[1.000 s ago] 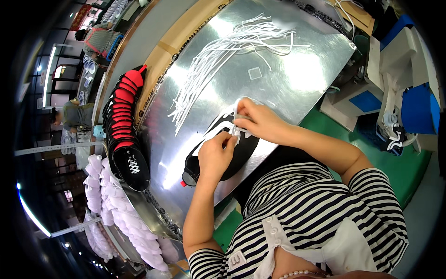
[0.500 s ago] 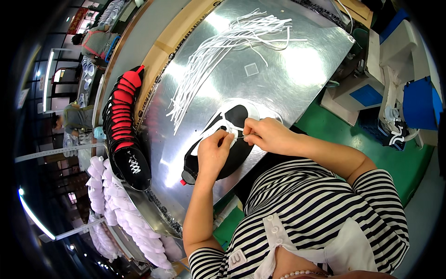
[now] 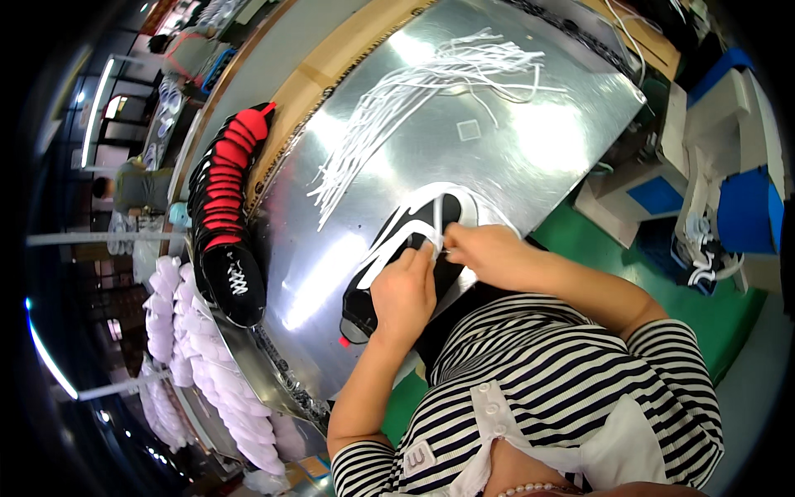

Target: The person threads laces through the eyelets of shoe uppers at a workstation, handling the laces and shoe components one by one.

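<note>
One black-and-white fabric shoe [image 3: 445, 277] on metal tabletop [image 3: 542, 170]; upper pinched by left hand [image 3: 404, 290]; right hand [image 3: 489, 255] lowered beside it, grip too blurred to tell; lacing apparently unfinished.

The metal table [image 3: 286, 240] is bright, throwing back white glare in several patches, with a long streak left of the shoe [image 3: 397, 240]. Lit tubes [image 3: 98, 113] glow at the left against a dim background, soft in detail. The right hand [image 3: 489, 257] looks slightly blurred. Straight edges bend toward the rim; the corners fall to black.
</note>
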### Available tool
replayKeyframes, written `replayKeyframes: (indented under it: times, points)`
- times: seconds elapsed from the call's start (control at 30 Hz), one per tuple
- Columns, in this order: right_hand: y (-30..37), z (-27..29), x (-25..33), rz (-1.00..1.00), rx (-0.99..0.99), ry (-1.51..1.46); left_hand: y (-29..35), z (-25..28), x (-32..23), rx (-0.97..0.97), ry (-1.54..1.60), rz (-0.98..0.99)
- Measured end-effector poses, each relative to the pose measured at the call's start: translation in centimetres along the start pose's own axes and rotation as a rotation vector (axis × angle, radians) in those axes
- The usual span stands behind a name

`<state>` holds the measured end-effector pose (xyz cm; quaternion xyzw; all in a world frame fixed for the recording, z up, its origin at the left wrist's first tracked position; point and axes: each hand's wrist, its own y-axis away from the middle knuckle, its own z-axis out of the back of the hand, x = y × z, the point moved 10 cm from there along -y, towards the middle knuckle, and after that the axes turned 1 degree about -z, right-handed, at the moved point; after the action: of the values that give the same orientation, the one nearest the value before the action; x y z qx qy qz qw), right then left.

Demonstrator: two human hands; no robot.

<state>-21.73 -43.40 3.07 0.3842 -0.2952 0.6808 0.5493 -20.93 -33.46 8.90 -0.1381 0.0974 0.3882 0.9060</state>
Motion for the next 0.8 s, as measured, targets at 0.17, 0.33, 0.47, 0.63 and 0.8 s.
replayKeyframes:
  times: [0.17,0.33,0.47,0.63,0.8]
  points:
    - [0.4,11.2,-0.5,-0.113,-0.102,-0.408,3.4,2.4,-0.8,-0.105,-0.147,-0.247]
    - [-4.9,4.6,-4.4,-0.128,0.017,-0.376,1.3,2.3,-0.8,-0.052,-0.080,-0.200]
    - [-4.3,5.3,-2.3,-0.148,-0.206,-0.393,3.5,-1.8,6.6,0.478,0.764,0.323]
    - [-4.7,3.5,-2.3,-0.058,-0.321,-0.353,6.2,-7.0,8.9,0.795,1.354,0.742]
    - [-4.5,2.9,-3.6,-0.072,-0.316,-0.408,4.7,-8.0,8.5,0.740,1.357,0.871]
